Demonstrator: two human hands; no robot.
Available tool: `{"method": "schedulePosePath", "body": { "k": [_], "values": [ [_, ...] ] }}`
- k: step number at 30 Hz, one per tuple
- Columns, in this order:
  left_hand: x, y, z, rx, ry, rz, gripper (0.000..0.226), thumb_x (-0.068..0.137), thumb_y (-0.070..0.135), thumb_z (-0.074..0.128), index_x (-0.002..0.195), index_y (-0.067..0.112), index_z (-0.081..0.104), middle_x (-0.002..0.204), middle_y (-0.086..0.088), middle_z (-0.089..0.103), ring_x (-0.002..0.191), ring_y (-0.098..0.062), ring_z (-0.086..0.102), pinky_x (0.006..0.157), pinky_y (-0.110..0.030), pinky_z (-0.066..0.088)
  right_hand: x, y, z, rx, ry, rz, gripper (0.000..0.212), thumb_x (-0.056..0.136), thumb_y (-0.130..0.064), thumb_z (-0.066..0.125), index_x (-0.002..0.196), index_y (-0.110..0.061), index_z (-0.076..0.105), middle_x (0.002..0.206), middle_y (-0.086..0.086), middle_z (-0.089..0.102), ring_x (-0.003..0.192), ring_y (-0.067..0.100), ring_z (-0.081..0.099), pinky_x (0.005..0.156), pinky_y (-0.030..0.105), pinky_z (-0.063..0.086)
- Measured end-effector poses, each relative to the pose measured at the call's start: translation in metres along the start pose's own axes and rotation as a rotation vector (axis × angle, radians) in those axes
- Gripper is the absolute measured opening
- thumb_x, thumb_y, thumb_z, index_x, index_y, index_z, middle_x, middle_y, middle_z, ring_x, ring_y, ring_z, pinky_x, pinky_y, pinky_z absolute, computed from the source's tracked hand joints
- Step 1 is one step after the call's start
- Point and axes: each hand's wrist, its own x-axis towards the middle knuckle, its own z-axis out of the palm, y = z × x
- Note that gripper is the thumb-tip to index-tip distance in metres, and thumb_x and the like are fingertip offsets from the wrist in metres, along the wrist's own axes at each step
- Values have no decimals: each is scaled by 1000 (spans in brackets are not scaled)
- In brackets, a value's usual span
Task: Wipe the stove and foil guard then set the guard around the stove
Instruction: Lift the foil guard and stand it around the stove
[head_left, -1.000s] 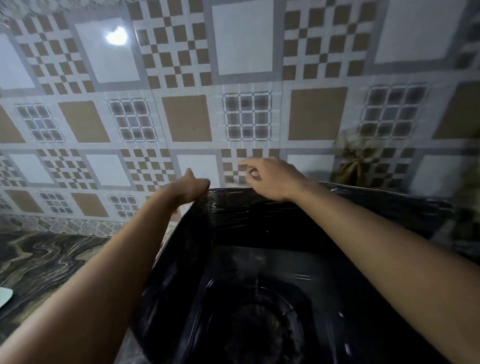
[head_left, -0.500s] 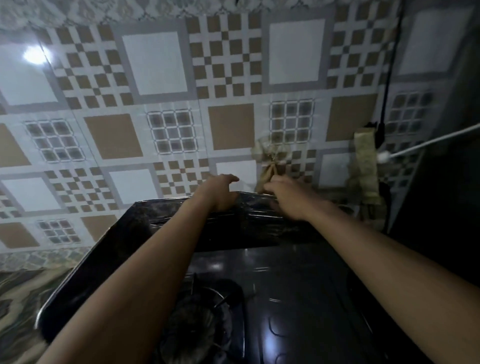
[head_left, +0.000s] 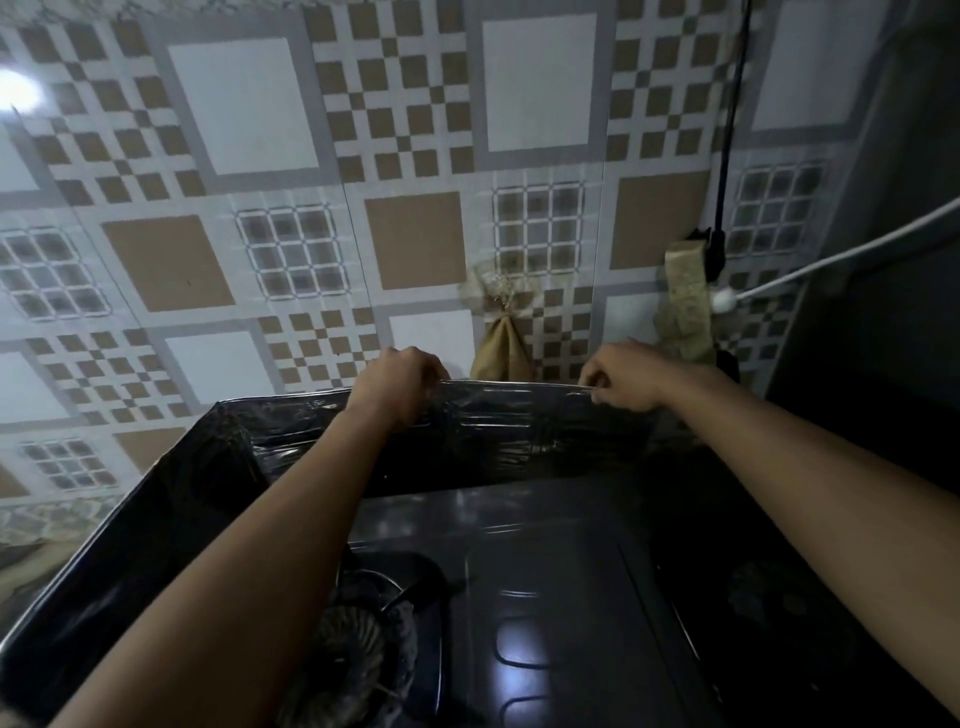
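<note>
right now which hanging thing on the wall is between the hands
The brown tied pouch, between the left hand and right hand above the foil guard; the paler cloth hangs right of both.

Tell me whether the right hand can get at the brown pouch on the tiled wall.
Probably yes. The brown pouch hangs just beyond the top edge of the foil guard, nothing between it and the right hand, which pinches that edge and must let go first.
</note>
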Motion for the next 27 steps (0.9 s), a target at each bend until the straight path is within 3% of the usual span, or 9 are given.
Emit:
{"method": "schedulePosePath", "body": {
  "k": [3,14,27],
  "values": [
    [2,1,1,4,2,-1,28,90,10,57,106,29,72,100,-1,74,86,-23,67,76,-42,58,1,6,-5,-25,-3,-23,22,94,-18,66,114,-23,73,117,-4,69,98,12,62,85,33,52],
    [2,-3,7,7,6,-1,29,88,9,61,107,30,69,100,-1,73,88,-22,67,78,-45,59,5,21,-10,-98,-30,-30,19,93,-18,67,111,-21,74,116,-4,72,95,10,64,88,34,54],
    [3,0,10,-15,16,-12,24,90,13,59,107,27,70,101,-5,73,89,-26,68,80,-45,58,1,30,-13,-104,-15,-49,26,92,-18,70,117,-24,73,118,-3,71,96,12,65,83,30,53]
  ]
}}
